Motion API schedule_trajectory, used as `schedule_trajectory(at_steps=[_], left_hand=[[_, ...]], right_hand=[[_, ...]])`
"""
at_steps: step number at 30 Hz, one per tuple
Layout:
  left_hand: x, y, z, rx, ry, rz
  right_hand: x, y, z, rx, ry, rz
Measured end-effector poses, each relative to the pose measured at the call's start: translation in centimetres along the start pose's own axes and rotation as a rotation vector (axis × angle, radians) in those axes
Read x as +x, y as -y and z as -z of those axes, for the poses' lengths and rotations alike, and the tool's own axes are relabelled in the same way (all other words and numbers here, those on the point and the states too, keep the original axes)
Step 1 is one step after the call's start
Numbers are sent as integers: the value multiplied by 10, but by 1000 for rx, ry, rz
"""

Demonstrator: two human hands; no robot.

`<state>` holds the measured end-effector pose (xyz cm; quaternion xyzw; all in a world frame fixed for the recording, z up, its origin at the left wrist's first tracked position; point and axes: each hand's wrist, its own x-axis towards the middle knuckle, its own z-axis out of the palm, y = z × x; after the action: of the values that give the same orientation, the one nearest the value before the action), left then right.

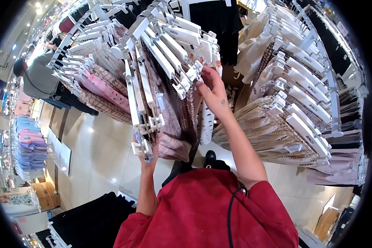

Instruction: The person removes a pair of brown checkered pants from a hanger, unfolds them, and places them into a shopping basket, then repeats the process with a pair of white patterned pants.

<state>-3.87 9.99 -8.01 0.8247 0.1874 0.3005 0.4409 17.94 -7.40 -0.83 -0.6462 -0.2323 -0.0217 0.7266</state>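
Observation:
My right hand (214, 93) pinches the clip end of a white clip hanger (189, 76) on the rack in front of me, thumb and fingers closed at the clip. Lower and to the left, my left hand (149, 162) is closed around the near end of another white clip hanger (141, 148), its fingers partly hidden behind the clips. Between my hands hang patterned trousers (173, 120) in mauve-pink and brown check. White trousers with dark marks (206, 124) hang just below my right hand.
At the right stands a rack of checked and pale trousers (252, 120) on white hangers. Pink and checked trousers (105, 89) hang at the left, near a person in grey (41, 76). Black garments (91, 221) hang at lower left, and a cardboard box (46, 195) sits beyond them.

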Motion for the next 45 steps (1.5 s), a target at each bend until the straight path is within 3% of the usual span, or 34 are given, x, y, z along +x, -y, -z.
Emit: schedule_trajectory(at_steps=[3, 6, 7, 10, 13, 19, 27, 38, 45], left_hand=[[1, -11, 0, -48, 20, 36], [8, -12, -1, 50, -3, -112], [10, -21, -3, -100, -4, -62], [6, 5, -2, 2, 15, -80], [-1, 19, -7, -9, 6, 8], [-3, 33, -9, -54, 30, -27], [-2, 20, -9, -127, -2, -23], [-8, 28, -5, -47, 16, 36], [-13, 50, -6, -16, 32, 23]], right_hand=[[9, 33, -1, 29, 76, -25], [22, 40, -1, -209, 151, 61], [25, 41, -1, -281, 156, 122], [31, 41, 2, -230, 223, 118], [33, 47, 1, -286, 65, 171], [46, 53, 9, -490, -156, 300], [64, 50, 21, -390, -234, 176], [90, 50, 43, -337, -165, 22], [94, 40, 44, -206, -163, 35]])
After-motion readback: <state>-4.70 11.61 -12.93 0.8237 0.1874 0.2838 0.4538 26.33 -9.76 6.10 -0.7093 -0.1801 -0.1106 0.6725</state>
